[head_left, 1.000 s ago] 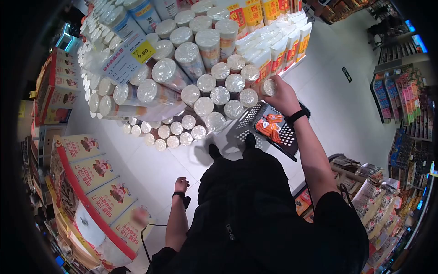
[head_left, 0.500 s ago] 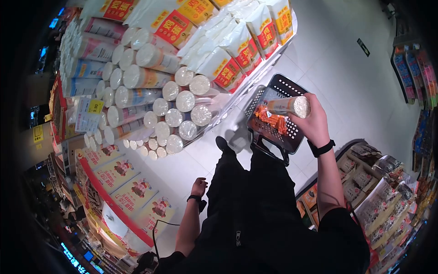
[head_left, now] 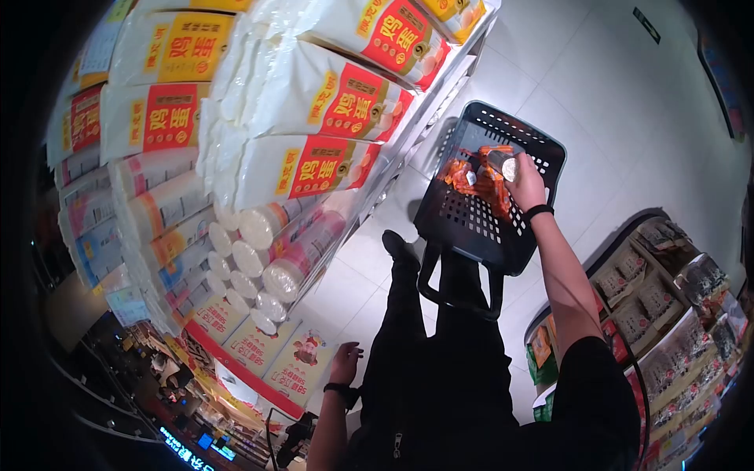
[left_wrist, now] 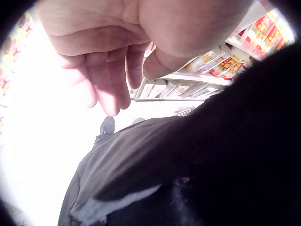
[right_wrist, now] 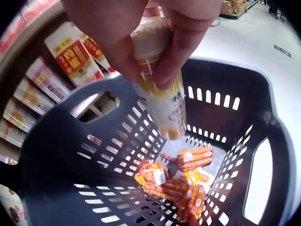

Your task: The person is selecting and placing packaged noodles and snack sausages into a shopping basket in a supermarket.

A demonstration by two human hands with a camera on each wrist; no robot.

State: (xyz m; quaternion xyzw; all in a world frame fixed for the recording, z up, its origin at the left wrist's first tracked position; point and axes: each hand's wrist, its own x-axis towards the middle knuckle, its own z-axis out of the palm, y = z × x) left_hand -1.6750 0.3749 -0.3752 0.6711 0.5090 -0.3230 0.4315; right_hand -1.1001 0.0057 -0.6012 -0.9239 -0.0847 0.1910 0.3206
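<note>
My right hand pinches one end of a wrapped cylindrical pack inside the dark basket. The right wrist view shows the thumb and fingers of the hand round the pack's upper end, while the pack hangs tilted above orange-red sausage packets on the basket's bottom. My left hand hangs beside my leg, holding nothing. In the left wrist view that hand has loosely bent, relaxed fingers.
A shelf stacked with white, red and yellow bags and cylindrical packs stands at the left. Chocolate boxes lie below it. A display of packaged goods is at the right. The basket stands on the tiled floor.
My right hand has taken a cylindrical pack from the stack's edge and carried it down into the basket. The view has turned and moved nearer the basket. My left hand still hangs empty.
</note>
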